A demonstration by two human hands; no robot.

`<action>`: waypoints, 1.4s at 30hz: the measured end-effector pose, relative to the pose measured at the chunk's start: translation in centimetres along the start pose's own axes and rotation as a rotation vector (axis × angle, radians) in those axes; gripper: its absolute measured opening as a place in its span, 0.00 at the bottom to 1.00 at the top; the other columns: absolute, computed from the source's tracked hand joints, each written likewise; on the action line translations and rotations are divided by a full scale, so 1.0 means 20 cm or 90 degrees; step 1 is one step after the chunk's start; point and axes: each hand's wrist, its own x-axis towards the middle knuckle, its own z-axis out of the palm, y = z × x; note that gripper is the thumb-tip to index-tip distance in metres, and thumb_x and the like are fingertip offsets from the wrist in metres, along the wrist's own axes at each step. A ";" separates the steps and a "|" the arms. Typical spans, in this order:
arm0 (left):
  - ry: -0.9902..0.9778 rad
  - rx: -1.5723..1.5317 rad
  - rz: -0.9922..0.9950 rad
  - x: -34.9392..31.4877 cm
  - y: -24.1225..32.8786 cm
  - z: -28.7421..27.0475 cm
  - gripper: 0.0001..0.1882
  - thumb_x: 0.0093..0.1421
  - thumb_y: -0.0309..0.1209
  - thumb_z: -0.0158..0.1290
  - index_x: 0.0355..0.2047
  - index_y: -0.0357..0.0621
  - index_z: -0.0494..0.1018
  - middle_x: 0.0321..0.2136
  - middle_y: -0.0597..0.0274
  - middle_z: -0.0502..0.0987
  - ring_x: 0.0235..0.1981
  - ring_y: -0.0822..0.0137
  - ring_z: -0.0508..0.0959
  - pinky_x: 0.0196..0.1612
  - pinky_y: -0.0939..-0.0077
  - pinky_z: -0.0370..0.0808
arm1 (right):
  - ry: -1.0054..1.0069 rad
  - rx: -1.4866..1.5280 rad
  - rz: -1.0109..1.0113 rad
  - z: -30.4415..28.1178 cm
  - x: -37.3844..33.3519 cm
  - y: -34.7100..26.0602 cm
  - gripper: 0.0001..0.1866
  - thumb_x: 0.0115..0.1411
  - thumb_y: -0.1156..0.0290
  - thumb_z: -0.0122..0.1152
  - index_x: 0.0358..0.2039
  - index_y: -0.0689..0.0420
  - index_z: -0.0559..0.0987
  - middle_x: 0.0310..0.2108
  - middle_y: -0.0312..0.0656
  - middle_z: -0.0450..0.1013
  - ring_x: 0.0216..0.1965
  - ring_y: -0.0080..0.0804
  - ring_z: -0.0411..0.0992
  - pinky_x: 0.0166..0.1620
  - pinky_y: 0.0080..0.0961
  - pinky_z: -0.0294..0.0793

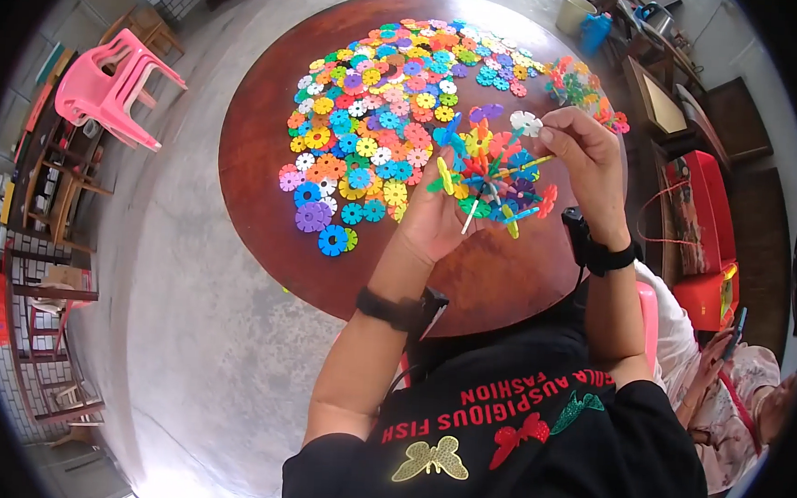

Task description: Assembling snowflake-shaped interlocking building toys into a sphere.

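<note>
My left hand [429,222] cups a ball-shaped cluster of interlocked plastic flower discs [491,171] from below and from its left side. Discs of many colours stick out of it in all directions. At its upper right, the thumb and fingertips of my right hand [592,160] are closed at the edge of a white flower disc [525,123]. Whether that disc is joined to the cluster I cannot tell. Beyond my hands, a wide spread of loose flower discs [369,130] covers much of the round table's far left part.
The round brown table [257,187] stands before me. Another built cluster of discs [574,82] sits at its right edge. Stacked pink chairs [114,85] stand at the left. A person holding a phone [734,334] sits close at my right, near a red box [702,211].
</note>
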 end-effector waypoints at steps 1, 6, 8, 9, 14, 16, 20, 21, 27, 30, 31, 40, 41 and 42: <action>0.000 0.001 0.001 0.00 0.00 0.01 0.35 0.58 0.58 0.46 0.55 0.43 0.64 0.46 0.51 0.74 0.43 0.57 0.77 0.46 0.51 0.76 | -0.006 -0.016 -0.001 0.00 0.00 -0.01 0.02 0.57 0.78 0.56 0.30 0.63 0.75 0.25 0.30 0.71 0.28 0.13 0.66 0.32 0.13 0.67; 0.044 0.019 0.043 0.00 -0.02 0.02 0.35 0.59 0.58 0.45 0.55 0.43 0.64 0.47 0.52 0.73 0.44 0.57 0.76 0.49 0.52 0.74 | 0.003 -0.002 0.004 0.00 -0.01 -0.02 0.02 0.57 0.78 0.56 0.30 0.63 0.75 0.25 0.31 0.71 0.28 0.13 0.67 0.32 0.13 0.67; 0.048 -0.009 0.052 -0.01 -0.01 0.06 0.30 0.62 0.52 0.43 0.56 0.42 0.62 0.46 0.52 0.74 0.43 0.59 0.77 0.47 0.59 0.75 | 0.009 -0.006 0.012 0.00 -0.02 -0.03 0.02 0.57 0.78 0.56 0.30 0.63 0.75 0.25 0.31 0.72 0.28 0.14 0.68 0.32 0.13 0.67; 0.051 -0.038 0.061 -0.01 -0.01 0.07 0.25 0.66 0.45 0.40 0.56 0.40 0.61 0.46 0.53 0.74 0.42 0.60 0.77 0.44 0.65 0.77 | 0.011 -0.004 0.006 0.01 -0.03 -0.04 0.02 0.57 0.78 0.56 0.30 0.62 0.75 0.25 0.32 0.72 0.28 0.14 0.68 0.32 0.13 0.67; 0.009 -0.033 0.073 -0.01 -0.01 0.05 0.25 0.65 0.42 0.41 0.57 0.39 0.60 0.47 0.52 0.73 0.44 0.60 0.77 0.46 0.65 0.75 | 0.021 -0.015 -0.002 0.01 -0.04 -0.04 0.03 0.58 0.77 0.56 0.30 0.62 0.75 0.24 0.32 0.73 0.28 0.15 0.69 0.32 0.13 0.67; 0.000 -0.033 0.078 -0.01 -0.01 0.04 0.25 0.65 0.42 0.41 0.57 0.38 0.60 0.47 0.52 0.73 0.45 0.60 0.76 0.47 0.65 0.75 | 0.017 -0.013 -0.014 0.01 -0.03 -0.04 0.03 0.58 0.76 0.57 0.30 0.62 0.75 0.24 0.32 0.72 0.27 0.14 0.68 0.32 0.14 0.67; -0.035 -0.037 0.066 -0.01 -0.02 0.03 0.26 0.65 0.43 0.41 0.57 0.36 0.60 0.48 0.50 0.73 0.47 0.58 0.76 0.50 0.63 0.73 | 0.019 -0.005 -0.017 0.00 -0.04 -0.03 0.04 0.59 0.75 0.57 0.30 0.62 0.75 0.23 0.32 0.72 0.27 0.14 0.67 0.31 0.14 0.66; -0.054 -0.061 0.055 -0.01 -0.02 0.03 0.27 0.65 0.44 0.41 0.56 0.36 0.60 0.48 0.50 0.73 0.47 0.58 0.75 0.51 0.62 0.73 | 0.022 -0.007 -0.011 0.00 -0.04 -0.03 0.04 0.59 0.74 0.56 0.29 0.62 0.75 0.23 0.31 0.71 0.27 0.14 0.67 0.31 0.14 0.65; -0.128 -0.142 0.022 0.00 -0.03 -0.02 0.28 0.64 0.46 0.43 0.57 0.39 0.60 0.49 0.48 0.72 0.48 0.55 0.75 0.52 0.59 0.73 | 0.020 -0.020 -0.013 -0.01 -0.04 -0.03 0.05 0.60 0.73 0.56 0.28 0.62 0.75 0.22 0.31 0.71 0.26 0.14 0.66 0.31 0.14 0.65; -0.121 -0.099 0.030 -0.01 -0.03 -0.01 0.29 0.63 0.47 0.44 0.58 0.40 0.60 0.48 0.48 0.73 0.47 0.56 0.76 0.50 0.59 0.74 | 0.013 -0.026 -0.017 0.00 -0.04 -0.03 0.05 0.60 0.74 0.56 0.28 0.62 0.75 0.22 0.31 0.70 0.26 0.14 0.66 0.32 0.15 0.66; -0.121 -0.099 0.030 -0.01 -0.03 -0.01 0.29 0.63 0.47 0.44 0.58 0.40 0.60 0.48 0.48 0.73 0.47 0.56 0.76 0.50 0.59 0.74 | 0.013 -0.030 -0.015 0.00 -0.04 -0.03 0.05 0.59 0.74 0.56 0.28 0.62 0.75 0.22 0.31 0.70 0.26 0.14 0.66 0.32 0.15 0.66; -0.092 -0.046 0.049 -0.01 -0.03 -0.01 0.31 0.61 0.47 0.48 0.58 0.39 0.59 0.47 0.50 0.74 0.46 0.57 0.76 0.48 0.61 0.75 | -0.003 -0.006 -0.027 -0.01 -0.03 -0.03 0.05 0.60 0.74 0.55 0.30 0.62 0.74 0.23 0.31 0.70 0.28 0.14 0.66 0.32 0.14 0.65; -0.067 -0.030 0.056 -0.01 -0.03 -0.01 0.32 0.60 0.47 0.49 0.58 0.39 0.59 0.47 0.50 0.74 0.46 0.58 0.76 0.48 0.61 0.75 | -0.003 -0.005 -0.027 -0.01 -0.03 -0.04 0.05 0.60 0.74 0.55 0.30 0.62 0.74 0.23 0.31 0.70 0.28 0.14 0.66 0.32 0.14 0.65; -0.042 -0.013 0.063 -0.01 -0.02 0.00 0.32 0.60 0.47 0.50 0.58 0.39 0.59 0.47 0.51 0.74 0.45 0.58 0.76 0.48 0.61 0.75 | -0.003 0.007 -0.017 0.00 -0.03 -0.05 0.04 0.60 0.74 0.55 0.31 0.62 0.74 0.24 0.31 0.70 0.28 0.14 0.66 0.32 0.14 0.65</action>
